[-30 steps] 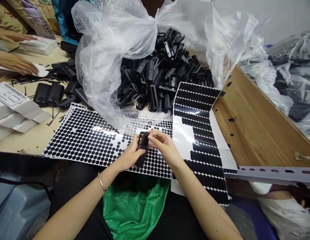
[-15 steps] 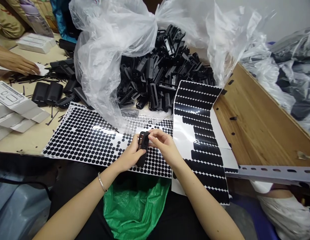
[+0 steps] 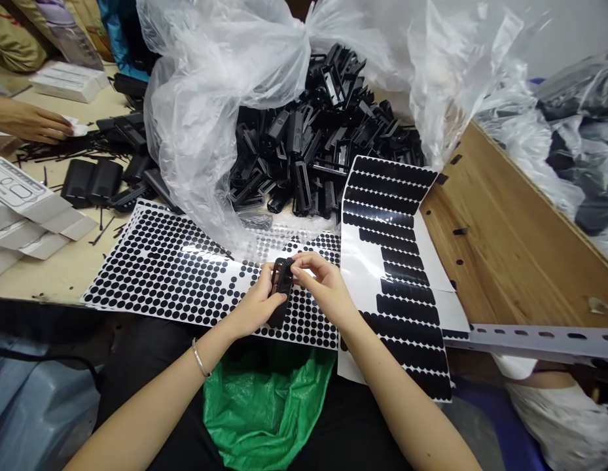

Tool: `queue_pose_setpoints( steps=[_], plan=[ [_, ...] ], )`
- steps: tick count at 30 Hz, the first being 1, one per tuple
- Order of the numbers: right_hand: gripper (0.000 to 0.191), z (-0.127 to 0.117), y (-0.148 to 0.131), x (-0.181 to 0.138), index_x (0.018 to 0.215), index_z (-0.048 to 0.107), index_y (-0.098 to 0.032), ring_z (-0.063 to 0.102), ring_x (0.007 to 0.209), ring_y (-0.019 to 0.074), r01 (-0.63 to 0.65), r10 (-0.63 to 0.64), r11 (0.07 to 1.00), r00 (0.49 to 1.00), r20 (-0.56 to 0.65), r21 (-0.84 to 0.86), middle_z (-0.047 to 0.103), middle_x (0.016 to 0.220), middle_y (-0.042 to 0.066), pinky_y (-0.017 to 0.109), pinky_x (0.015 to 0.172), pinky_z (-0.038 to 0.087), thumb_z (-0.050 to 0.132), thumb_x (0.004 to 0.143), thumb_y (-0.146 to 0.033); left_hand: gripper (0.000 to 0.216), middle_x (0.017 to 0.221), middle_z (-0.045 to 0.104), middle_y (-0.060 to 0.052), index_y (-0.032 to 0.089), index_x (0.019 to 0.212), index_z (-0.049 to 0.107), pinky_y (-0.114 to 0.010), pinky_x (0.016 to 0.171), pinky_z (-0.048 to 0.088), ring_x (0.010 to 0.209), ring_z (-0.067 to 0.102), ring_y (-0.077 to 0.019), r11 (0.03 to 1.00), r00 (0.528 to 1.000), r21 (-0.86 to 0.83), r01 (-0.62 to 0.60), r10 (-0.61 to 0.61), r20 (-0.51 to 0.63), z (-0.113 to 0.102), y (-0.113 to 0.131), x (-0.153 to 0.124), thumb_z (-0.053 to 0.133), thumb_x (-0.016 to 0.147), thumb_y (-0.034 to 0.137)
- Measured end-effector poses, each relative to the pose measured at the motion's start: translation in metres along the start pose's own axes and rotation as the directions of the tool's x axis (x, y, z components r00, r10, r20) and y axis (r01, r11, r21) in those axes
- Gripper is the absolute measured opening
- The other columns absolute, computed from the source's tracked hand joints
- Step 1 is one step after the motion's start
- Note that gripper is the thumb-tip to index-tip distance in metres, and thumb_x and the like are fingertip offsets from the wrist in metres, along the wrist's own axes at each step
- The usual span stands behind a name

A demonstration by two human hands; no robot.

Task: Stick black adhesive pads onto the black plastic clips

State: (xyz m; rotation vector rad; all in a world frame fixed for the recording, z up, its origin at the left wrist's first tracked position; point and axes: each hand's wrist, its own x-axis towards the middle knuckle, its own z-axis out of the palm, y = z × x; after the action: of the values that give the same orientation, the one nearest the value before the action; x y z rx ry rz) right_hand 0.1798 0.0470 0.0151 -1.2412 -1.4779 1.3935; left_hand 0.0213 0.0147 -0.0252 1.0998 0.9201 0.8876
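My left hand (image 3: pixel 257 305) is wrapped round a small black plastic part (image 3: pixel 281 288), holding it upright over a sheet of round black dot stickers (image 3: pixel 171 265). My right hand (image 3: pixel 321 288) pinches the top of the same part with thumb and fingertips. To the right lies a sheet of long black strip stickers (image 3: pixel 392 261). Behind both sheets, a clear plastic bag (image 3: pixel 210 98) spills a heap of black plastic parts (image 3: pixel 323 144).
Another person's hand (image 3: pixel 31 123) rests at the far left beside white boxes (image 3: pixel 29 216) and loose black parts (image 3: pixel 92 180). A wooden board (image 3: pixel 504 242) and a metal rail (image 3: pixel 539 337) lie to the right. A green bag (image 3: pixel 264 405) sits in my lap.
My hands and the part have stayed nearly still. The other person's hand at the far left has drawn back toward the edge.
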Motion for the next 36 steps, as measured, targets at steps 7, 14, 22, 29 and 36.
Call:
queue_pose_setpoints(
  steps=[7, 14, 22, 29, 36],
  plan=[
    [0.024, 0.000, -0.001, -0.001, 0.079, 0.064, -0.022, 0.060, 0.098, 0.0217, 0.025, -0.025, 0.999, 1.000, -0.004, -0.036, 0.061, 0.105, 0.006, 0.037, 0.080, 0.058, 0.070, 0.080, -0.045, 0.037, 0.113, 0.056, -0.004, 0.024, 0.117, 0.036, -0.038, 0.097, 0.037, 0.109, 0.052, -0.0221, 0.999, 1.000, 0.041, 0.012, -0.012, 0.002, -0.001, -0.002, 0.000, 0.047, 0.084, 0.015],
    [0.019, 0.003, -0.004, -0.002, 0.082, 0.062, -0.023, 0.061, 0.093, 0.0213, 0.101, -0.105, 0.986, 0.994, -0.023, -0.134, 0.062, 0.096, 0.005, 0.037, 0.080, 0.057, 0.066, 0.084, -0.041, 0.037, 0.105, 0.055, -0.003, 0.024, 0.117, 0.037, -0.040, 0.096, 0.037, 0.103, 0.052, -0.0222, 0.997, 1.000, 0.079, 0.018, -0.017, -0.010, -0.003, -0.006, 0.000, 0.049, 0.083, 0.016],
    [0.011, 0.003, -0.004, -0.003, 0.081, 0.063, -0.023, 0.063, 0.091, 0.0216, 0.121, -0.129, 0.980, 0.991, -0.044, -0.161, 0.064, 0.094, 0.005, 0.036, 0.075, 0.058, 0.066, 0.084, -0.034, 0.036, 0.103, 0.053, -0.002, 0.024, 0.117, 0.037, -0.042, 0.099, 0.036, 0.103, 0.051, -0.0226, 0.997, 1.000, 0.076, 0.014, -0.013, -0.007, -0.004, -0.009, 0.001, 0.049, 0.083, 0.017],
    [0.009, 0.007, -0.006, -0.005, 0.075, 0.060, -0.022, 0.064, 0.091, 0.0209, 0.128, -0.142, 0.980, 0.987, -0.081, -0.155, 0.065, 0.097, 0.006, 0.034, 0.072, 0.059, 0.064, 0.082, -0.025, 0.036, 0.106, 0.055, -0.002, 0.025, 0.116, 0.038, -0.038, 0.096, 0.038, 0.102, 0.052, -0.0218, 0.998, 1.000, 0.067, 0.010, -0.009, -0.022, 0.000, -0.003, -0.001, 0.050, 0.083, 0.017],
    [0.030, 0.008, -0.004, -0.003, 0.095, 0.048, -0.026, 0.066, 0.092, 0.0204, 0.136, -0.142, 0.989, 0.984, -0.111, -0.062, 0.065, 0.093, 0.002, 0.037, 0.077, 0.061, 0.072, 0.079, -0.033, 0.037, 0.094, 0.051, 0.001, 0.024, 0.115, 0.036, -0.033, 0.082, 0.042, 0.090, 0.051, -0.0182, 1.000, 1.000, -0.017, 0.011, -0.012, -0.014, 0.000, -0.003, -0.001, 0.047, 0.080, 0.014]
  ],
)
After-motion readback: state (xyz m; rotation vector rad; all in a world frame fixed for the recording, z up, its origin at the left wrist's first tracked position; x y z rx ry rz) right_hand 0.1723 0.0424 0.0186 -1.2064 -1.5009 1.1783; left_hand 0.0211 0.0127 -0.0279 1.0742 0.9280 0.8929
